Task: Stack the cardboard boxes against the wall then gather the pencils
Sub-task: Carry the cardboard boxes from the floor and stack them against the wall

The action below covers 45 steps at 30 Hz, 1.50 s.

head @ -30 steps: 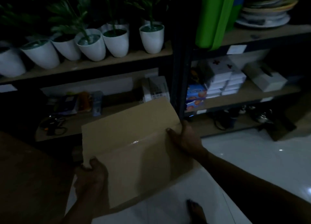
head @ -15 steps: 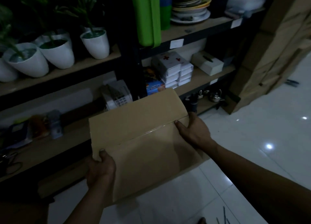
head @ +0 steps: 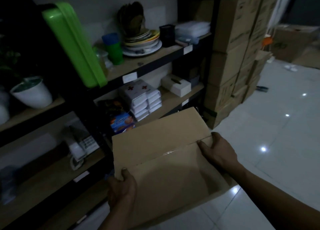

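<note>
View swings right since half a second ago: the plant pots slide off to the left, only one white pot [head: 32, 93] stays on the left end of its shelf, and the tall stack of cardboard boxes [head: 230, 56] now fills the upper right. The cardboard box [head: 164, 160] keeps its grip on both sides but now sits in front of the right bay of the shelving unit [head: 155, 63], its far right corner near the foot of the stack, not touching as far as I can tell. Left hand [head: 121, 190] grips the near left edge, thumb over the top face, fingers hidden underneath. Right hand [head: 218, 152] holds the right edge, fingers curled onto the top by the taped seam. Box is closed, tilted slightly, held above the white tiled floor [head: 277, 143]. On the shelves: green tray [head: 74, 44] leaning upright at the left end of the upper shelf, plates [head: 143, 42] stacked mid-shelf, white packets [head: 143, 98] and a tissue box [head: 176, 85] on the shelf below (dim light, labels unreadable).
</note>
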Each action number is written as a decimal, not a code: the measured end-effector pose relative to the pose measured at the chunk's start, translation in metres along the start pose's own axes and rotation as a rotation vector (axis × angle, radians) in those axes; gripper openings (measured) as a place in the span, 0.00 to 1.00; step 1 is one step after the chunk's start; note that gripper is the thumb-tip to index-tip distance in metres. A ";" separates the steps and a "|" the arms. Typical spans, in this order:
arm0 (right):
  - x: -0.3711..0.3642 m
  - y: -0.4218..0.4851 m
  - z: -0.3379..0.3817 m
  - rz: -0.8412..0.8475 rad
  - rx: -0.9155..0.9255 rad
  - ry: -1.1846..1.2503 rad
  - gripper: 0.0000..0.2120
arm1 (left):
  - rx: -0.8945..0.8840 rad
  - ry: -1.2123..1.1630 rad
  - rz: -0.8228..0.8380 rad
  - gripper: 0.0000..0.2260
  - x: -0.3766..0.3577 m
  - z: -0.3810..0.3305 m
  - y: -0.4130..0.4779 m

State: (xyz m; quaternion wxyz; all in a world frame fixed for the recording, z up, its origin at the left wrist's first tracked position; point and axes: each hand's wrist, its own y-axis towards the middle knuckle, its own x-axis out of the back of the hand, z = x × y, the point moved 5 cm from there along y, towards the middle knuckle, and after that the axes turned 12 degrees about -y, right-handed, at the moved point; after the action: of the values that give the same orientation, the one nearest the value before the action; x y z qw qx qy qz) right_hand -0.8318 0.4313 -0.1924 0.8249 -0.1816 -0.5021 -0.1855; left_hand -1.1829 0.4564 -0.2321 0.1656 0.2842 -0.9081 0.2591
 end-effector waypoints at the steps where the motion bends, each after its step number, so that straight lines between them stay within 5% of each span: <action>1: 0.009 0.006 -0.010 -0.015 -0.013 0.011 0.32 | -0.008 0.003 0.017 0.28 -0.013 -0.007 -0.005; 12: 0.087 0.061 -0.119 -0.177 -0.228 0.046 0.34 | -0.244 0.081 0.183 0.33 -0.157 -0.091 -0.056; 15: 0.093 0.076 -0.140 -0.201 -0.296 0.055 0.32 | -0.204 0.079 0.278 0.25 -0.202 -0.105 -0.057; 22: 0.100 0.125 -0.182 -0.272 -0.490 0.112 0.29 | -0.289 0.215 0.409 0.24 -0.319 -0.147 -0.044; 28: 0.122 0.162 -0.206 -0.329 -0.618 0.151 0.26 | -0.416 0.276 0.573 0.42 -0.417 -0.191 -0.041; 32: 0.142 0.187 -0.226 -0.370 -0.664 0.160 0.26 | -0.294 0.095 0.732 0.23 -0.458 -0.225 -0.077; 36: 0.168 0.210 -0.259 -0.389 -0.702 0.158 0.26 | -0.369 0.094 0.752 0.35 -0.514 -0.242 -0.102; 45: 0.245 0.292 -0.377 -0.375 -0.683 0.170 0.26 | -0.363 0.243 0.762 0.24 -0.640 -0.275 -0.191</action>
State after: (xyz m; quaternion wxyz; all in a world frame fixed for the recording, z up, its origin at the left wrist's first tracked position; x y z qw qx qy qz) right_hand -0.2978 0.4701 -0.1676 0.7074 -0.3346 -0.3659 -0.5037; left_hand -0.5243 0.7519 -0.2239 0.2110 -0.1372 -0.9529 0.1692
